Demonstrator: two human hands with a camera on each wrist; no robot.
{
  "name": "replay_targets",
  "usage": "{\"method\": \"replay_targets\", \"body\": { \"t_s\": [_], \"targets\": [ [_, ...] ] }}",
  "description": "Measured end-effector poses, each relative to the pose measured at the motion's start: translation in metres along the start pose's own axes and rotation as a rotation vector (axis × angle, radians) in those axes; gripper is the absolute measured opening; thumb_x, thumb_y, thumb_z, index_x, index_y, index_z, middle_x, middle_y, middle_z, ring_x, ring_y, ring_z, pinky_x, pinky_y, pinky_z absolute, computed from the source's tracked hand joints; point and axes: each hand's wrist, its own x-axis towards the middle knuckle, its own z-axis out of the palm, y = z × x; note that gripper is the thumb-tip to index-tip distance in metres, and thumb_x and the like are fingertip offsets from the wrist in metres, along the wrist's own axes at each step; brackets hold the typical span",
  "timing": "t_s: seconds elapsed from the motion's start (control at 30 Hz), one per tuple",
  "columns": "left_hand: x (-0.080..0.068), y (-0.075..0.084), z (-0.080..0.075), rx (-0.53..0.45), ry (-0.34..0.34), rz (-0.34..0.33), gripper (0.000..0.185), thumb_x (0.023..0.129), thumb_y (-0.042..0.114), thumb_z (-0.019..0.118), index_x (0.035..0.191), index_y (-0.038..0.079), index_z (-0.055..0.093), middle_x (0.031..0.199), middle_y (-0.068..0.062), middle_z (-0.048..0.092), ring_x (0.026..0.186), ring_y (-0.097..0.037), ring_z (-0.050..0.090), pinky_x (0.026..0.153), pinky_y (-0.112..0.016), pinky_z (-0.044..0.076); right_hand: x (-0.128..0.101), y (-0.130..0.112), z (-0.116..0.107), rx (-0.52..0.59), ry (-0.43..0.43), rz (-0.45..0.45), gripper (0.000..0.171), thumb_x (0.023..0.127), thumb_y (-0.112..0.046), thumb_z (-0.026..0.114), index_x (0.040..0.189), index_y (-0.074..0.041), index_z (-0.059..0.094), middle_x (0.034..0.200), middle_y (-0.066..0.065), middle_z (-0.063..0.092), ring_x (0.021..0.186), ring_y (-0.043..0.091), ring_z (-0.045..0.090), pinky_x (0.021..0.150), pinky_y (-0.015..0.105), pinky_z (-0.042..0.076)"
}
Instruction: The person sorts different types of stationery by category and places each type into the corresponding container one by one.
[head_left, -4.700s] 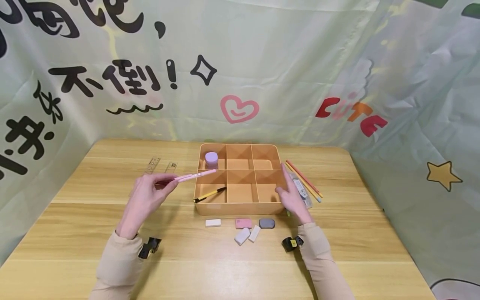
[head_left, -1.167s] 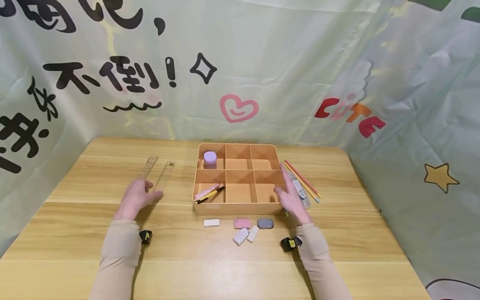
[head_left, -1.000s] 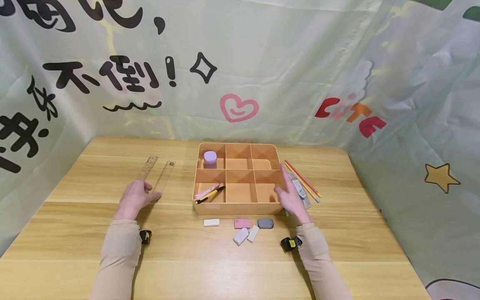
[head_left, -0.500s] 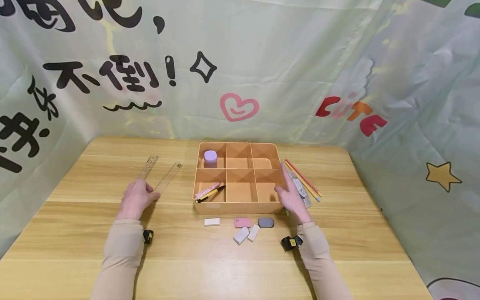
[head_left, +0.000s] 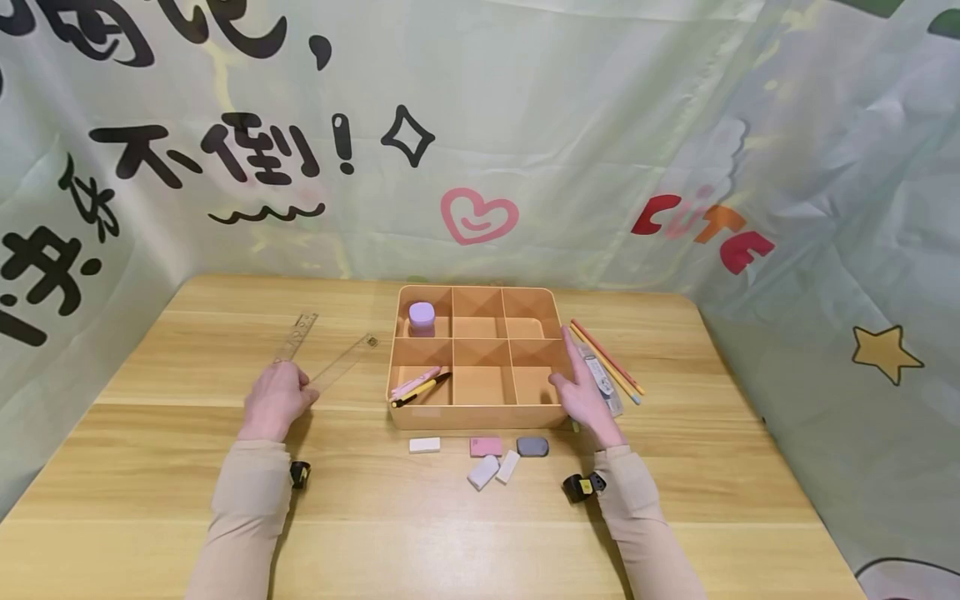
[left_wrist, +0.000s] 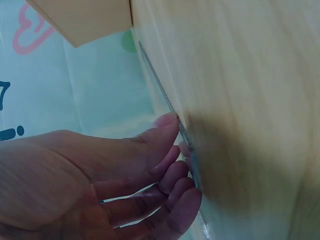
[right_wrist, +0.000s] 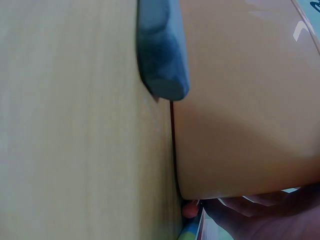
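Note:
My left hand point(head_left: 276, 403) is at the left of the table, its thumb and fingertips pinching the near end of a clear ruler point(head_left: 347, 361). This ruler slants away toward the orange divided organizer box point(head_left: 480, 417). In the left wrist view the ruler point(left_wrist: 161, 85) appears edge-on, close to the tabletop. A second clear ruler point(head_left: 301, 331) lies just beyond the hand. My right hand point(head_left: 587, 400) holds the box's right wall, with the thumb on the inner side and fingers along the outside. Most of those fingers are hidden in the right wrist view.
In the box are a purple-lidded jar point(head_left: 422, 317), a pink pen point(head_left: 415, 382) and a yellow-black pen point(head_left: 423, 389). Several erasers point(head_left: 485, 447) lie in front, including a dark grey one point(right_wrist: 162, 55). Pencils point(head_left: 609, 358) and a clear pack point(head_left: 604, 387) lie to the right.
The left hand put the pink pen into the front-left compartment and moved to the rulers. The right-hand ruler has swung its far end toward the box. The right hand stays put.

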Motion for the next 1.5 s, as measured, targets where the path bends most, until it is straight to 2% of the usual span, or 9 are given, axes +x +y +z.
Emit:
{"method": "replay_targets", "body": {
  "t_s": [0.2, 0.43, 0.57, 0.83, 1.07, 1.23, 1.37, 1.43, 1.5],
  "targets": [
    [0.000, 0.001, 0.000, 0.001, -0.023, 0.011, 0.033, 0.090, 0.009, 0.070, 0.117, -0.009, 0.063, 0.118, -0.031, 0.062, 0.108, -0.048, 0.059, 0.082, -0.061, 0.051, -0.001, 0.001, 0.000, -0.001, 0.002, -0.002, 0.081, 0.096, 0.005, 0.043, 0.163, -0.011, 0.000, 0.171, 0.017, 0.000, 0.158, 0.038, 0.000, 0.127, 0.059, 0.005],
    [-0.001, -0.001, -0.003, -0.015, -0.047, 0.034, 0.034, 0.084, 0.008, 0.076, 0.113, -0.007, 0.065, 0.108, -0.026, 0.065, 0.095, -0.038, 0.061, 0.076, -0.050, 0.051, -0.001, 0.001, 0.000, -0.005, 0.001, -0.004, 0.081, 0.096, 0.005, 0.043, 0.163, -0.011, 0.000, 0.171, 0.017, 0.000, 0.158, 0.038, 0.000, 0.128, 0.059, 0.006],
    [-0.001, -0.004, -0.006, -0.015, -0.073, 0.054, 0.033, 0.083, 0.009, 0.078, 0.111, -0.005, 0.066, 0.106, -0.024, 0.065, 0.094, -0.035, 0.061, 0.076, -0.048, 0.050, 0.000, 0.001, 0.000, -0.004, -0.001, -0.011, 0.081, 0.096, 0.006, 0.043, 0.163, -0.011, 0.000, 0.171, 0.017, 0.000, 0.158, 0.038, 0.000, 0.127, 0.060, 0.007],
    [-0.001, -0.015, -0.009, -0.027, -0.091, 0.202, 0.029, 0.079, 0.006, 0.081, 0.103, -0.005, 0.068, 0.096, -0.019, 0.064, 0.090, -0.031, 0.058, 0.084, -0.049, 0.050, 0.000, 0.001, 0.000, -0.006, -0.003, -0.004, 0.082, 0.096, 0.005, 0.043, 0.163, -0.012, 0.000, 0.171, 0.014, 0.000, 0.158, 0.037, 0.000, 0.128, 0.059, 0.005],
    [-0.006, -0.026, -0.009, -0.038, -0.079, 0.291, 0.027, 0.078, 0.005, 0.082, 0.100, -0.004, 0.069, 0.090, -0.016, 0.066, 0.084, -0.026, 0.060, 0.080, -0.046, 0.052, 0.000, 0.000, 0.001, 0.004, -0.006, -0.005, 0.082, 0.096, 0.005, 0.044, 0.163, -0.012, -0.001, 0.171, 0.014, -0.001, 0.158, 0.037, -0.001, 0.128, 0.059, 0.007],
    [-0.009, -0.034, -0.008, -0.047, -0.069, 0.354, 0.024, 0.079, 0.004, 0.082, 0.099, -0.004, 0.069, 0.087, -0.013, 0.066, 0.081, -0.022, 0.059, 0.074, -0.035, 0.050, 0.000, -0.001, 0.000, -0.018, 0.003, -0.007, 0.080, 0.097, 0.001, 0.046, 0.163, -0.011, 0.001, 0.171, 0.014, 0.002, 0.158, 0.038, 0.003, 0.128, 0.058, 0.009],
    [-0.011, -0.040, -0.008, -0.051, -0.064, 0.411, 0.022, 0.079, 0.003, 0.082, 0.097, -0.002, 0.070, 0.088, -0.011, 0.066, 0.081, -0.021, 0.058, 0.072, -0.030, 0.049, -0.002, -0.004, -0.003, -0.032, 0.102, -0.066, 0.071, 0.101, -0.006, 0.049, 0.162, -0.005, 0.011, 0.168, 0.021, 0.016, 0.155, 0.042, 0.017, 0.126, 0.059, 0.018],
    [-0.013, -0.043, -0.009, -0.056, -0.065, 0.441, 0.022, 0.078, 0.002, 0.082, 0.097, -0.002, 0.070, 0.088, -0.011, 0.066, 0.081, -0.020, 0.059, 0.071, -0.030, 0.050, -0.005, -0.009, -0.003, -0.028, 0.225, -0.132, 0.061, 0.101, -0.007, 0.051, 0.157, -0.001, 0.028, 0.161, 0.024, 0.033, 0.149, 0.043, 0.032, 0.123, 0.056, 0.028],
    [-0.015, -0.046, -0.010, -0.066, -0.071, 0.456, 0.023, 0.078, 0.002, 0.082, 0.097, -0.001, 0.071, 0.089, -0.011, 0.068, 0.082, -0.020, 0.061, 0.072, -0.031, 0.052, -0.009, -0.019, -0.001, -0.027, 0.378, -0.231, 0.046, 0.099, -0.004, 0.054, 0.144, 0.002, 0.050, 0.146, 0.025, 0.052, 0.137, 0.042, 0.047, 0.116, 0.049, 0.038]
  ]
}}
